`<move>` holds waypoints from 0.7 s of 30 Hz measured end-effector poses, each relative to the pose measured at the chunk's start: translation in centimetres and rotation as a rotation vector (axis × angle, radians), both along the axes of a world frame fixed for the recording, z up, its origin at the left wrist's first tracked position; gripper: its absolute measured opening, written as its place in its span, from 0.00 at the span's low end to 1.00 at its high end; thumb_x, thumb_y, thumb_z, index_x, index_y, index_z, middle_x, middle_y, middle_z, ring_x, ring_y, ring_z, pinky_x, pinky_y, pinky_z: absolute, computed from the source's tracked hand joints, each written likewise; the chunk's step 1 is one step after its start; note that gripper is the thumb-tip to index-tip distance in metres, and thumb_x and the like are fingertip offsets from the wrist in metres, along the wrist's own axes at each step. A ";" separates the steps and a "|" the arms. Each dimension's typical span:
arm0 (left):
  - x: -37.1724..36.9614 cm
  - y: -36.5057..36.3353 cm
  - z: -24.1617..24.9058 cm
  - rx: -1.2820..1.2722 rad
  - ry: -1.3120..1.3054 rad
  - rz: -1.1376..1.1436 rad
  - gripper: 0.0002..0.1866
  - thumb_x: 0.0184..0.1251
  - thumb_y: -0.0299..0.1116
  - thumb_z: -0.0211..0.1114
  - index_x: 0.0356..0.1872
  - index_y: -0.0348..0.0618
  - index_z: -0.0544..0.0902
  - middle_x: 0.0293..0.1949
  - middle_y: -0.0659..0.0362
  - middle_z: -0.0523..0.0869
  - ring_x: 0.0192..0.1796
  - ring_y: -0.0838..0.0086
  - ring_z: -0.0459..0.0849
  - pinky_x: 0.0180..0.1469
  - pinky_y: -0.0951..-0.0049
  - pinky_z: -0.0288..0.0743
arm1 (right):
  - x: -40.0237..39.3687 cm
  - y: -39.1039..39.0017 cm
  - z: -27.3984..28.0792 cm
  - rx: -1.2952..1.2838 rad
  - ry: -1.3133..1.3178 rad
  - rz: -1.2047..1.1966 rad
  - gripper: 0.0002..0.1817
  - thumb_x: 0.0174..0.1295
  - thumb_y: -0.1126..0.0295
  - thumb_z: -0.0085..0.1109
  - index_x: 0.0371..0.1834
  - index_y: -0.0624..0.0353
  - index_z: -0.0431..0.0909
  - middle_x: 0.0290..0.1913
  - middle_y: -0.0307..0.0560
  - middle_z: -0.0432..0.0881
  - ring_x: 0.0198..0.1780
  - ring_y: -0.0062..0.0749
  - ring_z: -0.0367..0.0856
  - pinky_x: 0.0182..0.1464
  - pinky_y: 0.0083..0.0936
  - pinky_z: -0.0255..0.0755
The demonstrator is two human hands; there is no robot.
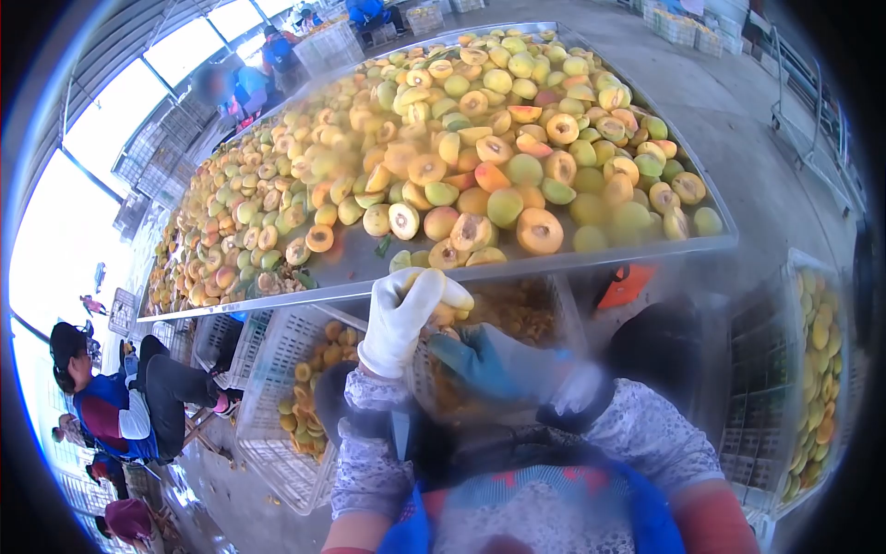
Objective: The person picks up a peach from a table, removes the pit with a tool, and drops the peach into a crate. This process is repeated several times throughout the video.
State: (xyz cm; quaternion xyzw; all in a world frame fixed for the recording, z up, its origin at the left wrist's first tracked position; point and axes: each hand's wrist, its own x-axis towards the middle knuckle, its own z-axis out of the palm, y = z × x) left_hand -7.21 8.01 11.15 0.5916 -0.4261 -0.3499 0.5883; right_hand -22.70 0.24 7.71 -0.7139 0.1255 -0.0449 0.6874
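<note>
My left hand (399,319), in a white glove, is closed around a yellow peach (456,297) just over the near rim of the metal table (526,268). Right beside it, my right hand (503,362) wears a blue-coated glove, its fingers curled together close under the fruit. Whatever those fingers hold, if anything, is hidden and blurred. Many halved peaches (540,231), some with pits showing, lie heaped on the table with green-yellow ones among them. Below my hands, a crate (565,319) contains orange-brown pieces too blurred to name.
A white crate of peaches (268,388) stands below the table on the left, another crate (784,388) at my right. An orange object (626,284) is under the table edge. A seated co-worker (111,406) is at left; other people (245,88) are across the table.
</note>
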 end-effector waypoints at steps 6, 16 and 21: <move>-1.4 -0.6 -1.6 -0.203 0.230 0.106 0.24 0.76 0.45 0.58 0.31 0.31 0.87 0.30 0.49 0.89 0.30 0.69 0.84 0.36 0.73 0.77 | 0.6 0.0 -3.3 0.197 0.013 0.093 0.23 0.81 0.55 0.45 0.47 0.65 0.83 0.28 0.42 0.82 0.35 0.22 0.77 0.41 0.29 0.72; -1.9 -0.9 -2.6 -0.212 0.243 0.128 0.23 0.77 0.47 0.59 0.35 0.33 0.87 0.31 0.49 0.89 0.29 0.71 0.83 0.34 0.74 0.76 | -0.4 0.0 -0.8 0.390 0.134 0.085 0.21 0.82 0.57 0.44 0.44 0.60 0.84 0.26 0.36 0.78 0.31 0.19 0.74 0.39 0.26 0.70; -1.8 -0.9 -3.2 -0.354 0.597 -0.008 0.23 0.78 0.46 0.58 0.32 0.34 0.85 0.34 0.44 0.88 0.29 0.61 0.85 0.34 0.66 0.80 | -0.9 -0.7 -0.9 0.478 0.092 0.188 0.20 0.82 0.58 0.44 0.42 0.60 0.82 0.27 0.32 0.75 0.32 0.17 0.73 0.40 0.19 0.68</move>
